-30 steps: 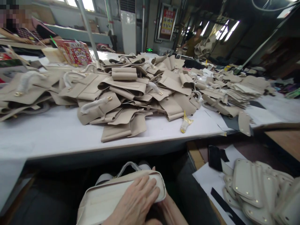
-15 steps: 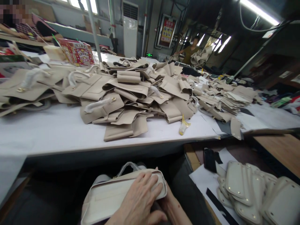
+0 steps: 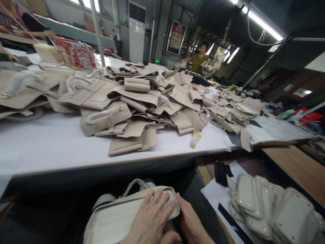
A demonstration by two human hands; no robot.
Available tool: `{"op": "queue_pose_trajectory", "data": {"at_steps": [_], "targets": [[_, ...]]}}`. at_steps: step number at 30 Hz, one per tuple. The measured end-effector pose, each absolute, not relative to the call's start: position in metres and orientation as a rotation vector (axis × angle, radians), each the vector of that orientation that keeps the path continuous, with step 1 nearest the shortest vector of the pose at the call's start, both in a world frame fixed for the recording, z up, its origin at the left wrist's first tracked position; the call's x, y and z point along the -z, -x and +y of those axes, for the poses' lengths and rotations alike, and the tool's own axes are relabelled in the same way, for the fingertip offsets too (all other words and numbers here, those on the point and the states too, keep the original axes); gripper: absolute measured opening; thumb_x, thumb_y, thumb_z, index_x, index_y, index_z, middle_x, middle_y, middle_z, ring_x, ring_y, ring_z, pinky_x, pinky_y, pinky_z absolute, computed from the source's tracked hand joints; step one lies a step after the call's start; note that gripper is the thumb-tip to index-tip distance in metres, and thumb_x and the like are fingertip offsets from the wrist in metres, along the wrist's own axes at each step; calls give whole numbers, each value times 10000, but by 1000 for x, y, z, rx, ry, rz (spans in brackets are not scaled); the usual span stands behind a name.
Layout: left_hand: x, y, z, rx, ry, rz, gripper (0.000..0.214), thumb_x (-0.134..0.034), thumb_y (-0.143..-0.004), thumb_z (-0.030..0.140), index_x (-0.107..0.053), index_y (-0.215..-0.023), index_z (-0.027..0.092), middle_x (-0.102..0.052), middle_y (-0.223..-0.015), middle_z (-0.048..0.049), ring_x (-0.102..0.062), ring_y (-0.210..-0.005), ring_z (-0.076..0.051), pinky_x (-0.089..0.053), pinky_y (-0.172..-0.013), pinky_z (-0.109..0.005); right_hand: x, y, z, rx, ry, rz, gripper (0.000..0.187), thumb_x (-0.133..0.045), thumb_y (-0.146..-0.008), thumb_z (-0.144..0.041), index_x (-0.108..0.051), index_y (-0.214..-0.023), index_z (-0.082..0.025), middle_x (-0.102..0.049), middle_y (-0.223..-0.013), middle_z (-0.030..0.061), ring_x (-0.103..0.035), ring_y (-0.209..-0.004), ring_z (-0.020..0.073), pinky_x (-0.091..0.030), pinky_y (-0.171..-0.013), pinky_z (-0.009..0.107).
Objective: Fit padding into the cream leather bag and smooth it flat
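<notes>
Pressing the cream bag [image 3: 114,220] with an open left grip [image 3: 149,220], right grip [image 3: 189,222] loose against its end, you leave the heap [image 3: 142,101] on the counter [image 3: 50,145] untouched.

A bag-making workshop is shown: cut beige bag panels [image 3: 137,101] with handles are heaped on a long white worktable [image 3: 50,145], rounded cream base pieces [image 3: 254,203] are stacked on a side bench [image 3: 299,166], and an unfinished cream bag [image 3: 114,220] is held below the table edge

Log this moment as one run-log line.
left hand: flat on cream bag | right hand: at bag's right end, grip unclear | bag: below white table edge | table: heap of beige panels
</notes>
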State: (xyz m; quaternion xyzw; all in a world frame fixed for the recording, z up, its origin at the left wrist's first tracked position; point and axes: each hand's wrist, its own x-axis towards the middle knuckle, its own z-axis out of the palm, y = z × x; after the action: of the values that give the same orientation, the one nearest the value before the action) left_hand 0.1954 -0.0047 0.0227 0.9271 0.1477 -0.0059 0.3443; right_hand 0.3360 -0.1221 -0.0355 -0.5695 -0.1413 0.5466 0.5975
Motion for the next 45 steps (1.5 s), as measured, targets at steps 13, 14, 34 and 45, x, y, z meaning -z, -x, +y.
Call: {"op": "queue_pose_trajectory", "data": {"at_steps": [13, 14, 34, 45], "targets": [[-23, -178, 3, -53, -2237, 472, 533, -637, -838, 508, -603, -1284, 218, -597, -1391, -76, -467, -1343, -351, -299, -1130, -593, 23, -342, -106, -1152, 1776, -805, 564, -410, -974, -597, -615, -1319, -200, -699, -1208, 90, -632, -1114, 273, -466, -996, 434], [-22, -173, 5, -127, -2260, 493, 447, -624, -856, 452, -618, -1249, 240, -597, -1391, -57, -490, -1324, -332, -327, -1109, -572, 23, -342, -105, -1143, 1790, -819, 572, -405, -973, -601, -597, -1342, -207, -681, -1252, 91, -614, -1159, 277, -451, -1026, 444], [-31, -149, 50, -35, -2307, 884, 349, -667, -741, 356, -662, -1069, 238, -681, -1074, -40, -628, -989, -264, -428, -886, -414, -32, -365, -50, 71, 1619, -2795, 329, -470, -893, -33, -606, -1192, -36, -703, -952, 159, -640, -762, 251, -491, -598, 366], [-33, -161, 59, 137, -2302, 817, 426, -687, -707, 375, -659, -1118, 267, -700, -1103, -32, -648, -1026, -296, -479, -861, -409, -11, -374, -21, -12, 1803, -2614, 167, -469, -872, -64, -596, -803, -147, -660, -750, 43, -606, -615, 157, -354, -536, 295]]}}
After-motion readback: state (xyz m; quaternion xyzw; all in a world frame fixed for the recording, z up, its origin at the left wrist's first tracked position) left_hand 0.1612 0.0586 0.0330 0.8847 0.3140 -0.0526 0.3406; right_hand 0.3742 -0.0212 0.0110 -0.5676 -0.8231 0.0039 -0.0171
